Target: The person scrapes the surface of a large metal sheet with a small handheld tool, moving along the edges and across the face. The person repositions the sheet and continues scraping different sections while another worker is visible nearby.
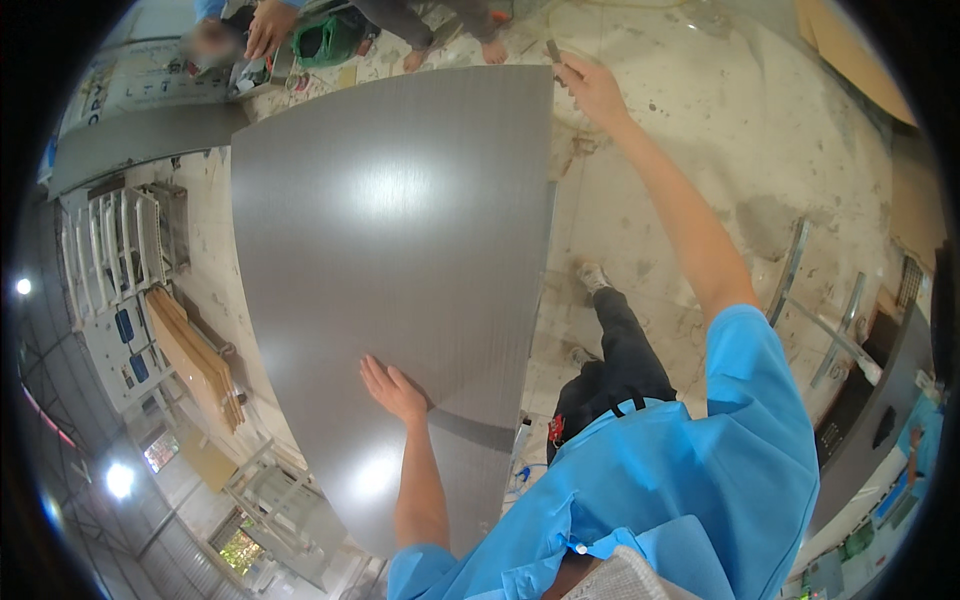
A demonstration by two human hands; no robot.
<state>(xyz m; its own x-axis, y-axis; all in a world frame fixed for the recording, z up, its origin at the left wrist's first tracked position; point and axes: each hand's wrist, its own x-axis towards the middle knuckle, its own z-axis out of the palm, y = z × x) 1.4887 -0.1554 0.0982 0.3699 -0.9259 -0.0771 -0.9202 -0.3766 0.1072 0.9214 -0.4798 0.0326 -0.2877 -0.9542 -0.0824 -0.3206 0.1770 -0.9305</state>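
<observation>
A large grey panel (400, 285) with a brushed, glossy face stretches out in front of me, with light glaring off it in two spots. My left hand (393, 390) lies flat on its near part, fingers stretched out. At the panel's far right corner, my right hand (592, 92) is closed around a short, dark, flat tool (553, 52). One end of the tool sticks out past my fingers beside the corner; its exact kind cannot be made out.
A person's hand (268, 28) and bare feet show at the far edge, near a green bag (330, 40). White racks (120, 245) and brown boards (195, 360) stand left. Metal bars (790, 270) lie on the stained floor (680, 110) to the right.
</observation>
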